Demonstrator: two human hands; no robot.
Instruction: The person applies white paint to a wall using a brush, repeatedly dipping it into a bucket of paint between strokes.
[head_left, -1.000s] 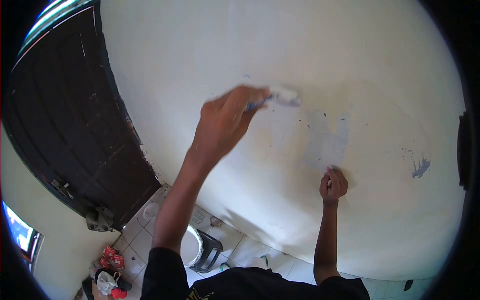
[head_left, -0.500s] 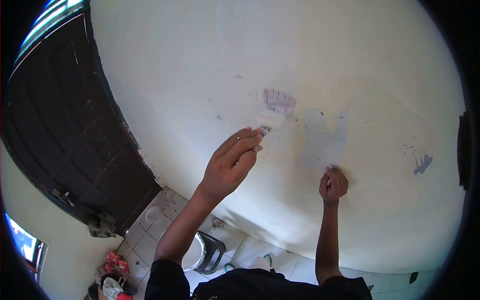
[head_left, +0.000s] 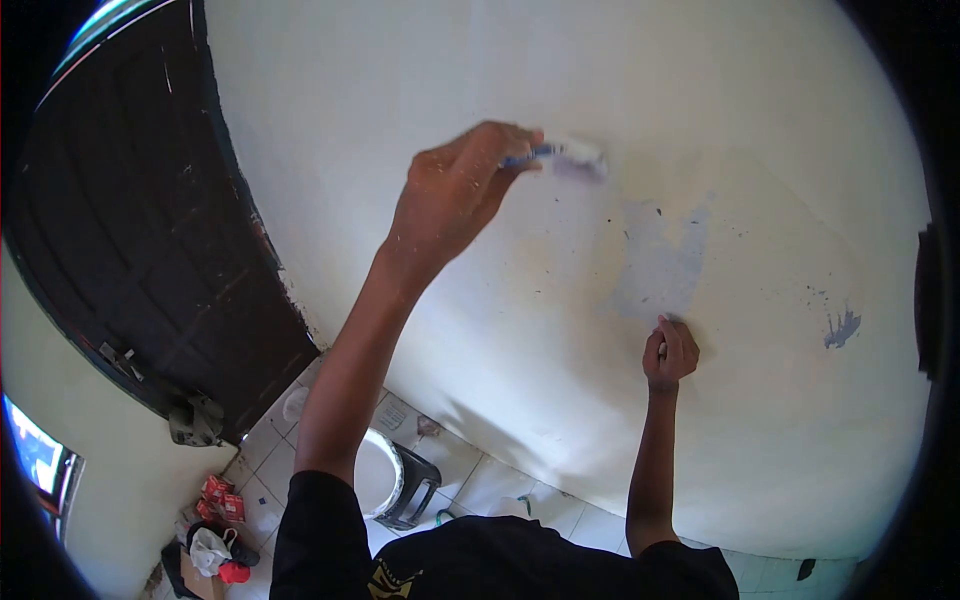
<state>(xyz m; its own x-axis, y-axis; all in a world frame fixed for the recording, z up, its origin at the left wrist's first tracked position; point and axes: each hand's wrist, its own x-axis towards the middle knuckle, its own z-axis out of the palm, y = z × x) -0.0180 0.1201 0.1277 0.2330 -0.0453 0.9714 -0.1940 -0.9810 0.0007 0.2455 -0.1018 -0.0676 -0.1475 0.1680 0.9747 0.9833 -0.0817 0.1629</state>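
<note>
My left hand [head_left: 450, 195] is closed round the blue-and-white handle of a paintbrush [head_left: 582, 160]. The brush's wide head is blurred and pale, turned to the right at the white wall [head_left: 480, 330]. White specks dot the back of this hand and its wrist. Lower on the right, my right hand [head_left: 672, 355] is curled into a fist close to the wall, just below a grey patch [head_left: 655, 270]. What it grips, if anything, is hidden by the fingers. Several dark flecks and a grey smear [head_left: 842, 328] mark the wall surface.
Beside my left arm, a white bucket [head_left: 398, 465] of whitish liquid stands at a black plastic stool [head_left: 415, 490]. A dark door [head_left: 130, 250] fills the left side. Red boxes [head_left: 222, 497] and bags [head_left: 210, 550] lie on the tiled floor [head_left: 262, 455].
My left hand has moved up, and the brush has swung from pointing upward to pointing right. My right hand stays closed in nearly the same spot. The view has shifted slightly.
</note>
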